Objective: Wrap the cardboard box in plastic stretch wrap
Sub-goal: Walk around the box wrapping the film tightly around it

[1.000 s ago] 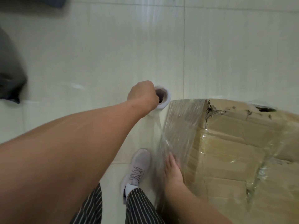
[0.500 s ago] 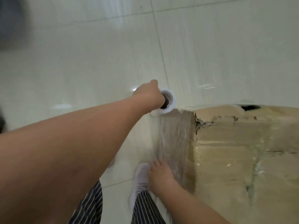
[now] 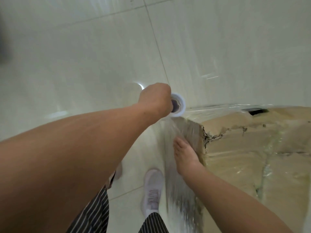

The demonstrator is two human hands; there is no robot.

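A large, torn cardboard box fills the lower right, with clear film lying over its top and left side. My left hand grips the white stretch wrap roll by its core, held upright just beyond the box's near left corner. A sheet of film runs from the roll down along the box's left face and along its far edge. My right hand lies flat with straight fingers on the film at the box's left side, just below the torn corner.
Pale glossy floor tiles surround the box on the left and far side. My white shoe and striped trouser legs stand close to the box's left face. A dark blurred shape sits at the far left edge.
My left hand has carried the roll round past the box's corner, drawing film along the far edge. My right hand slid up the wrapped left side toward the torn corner.
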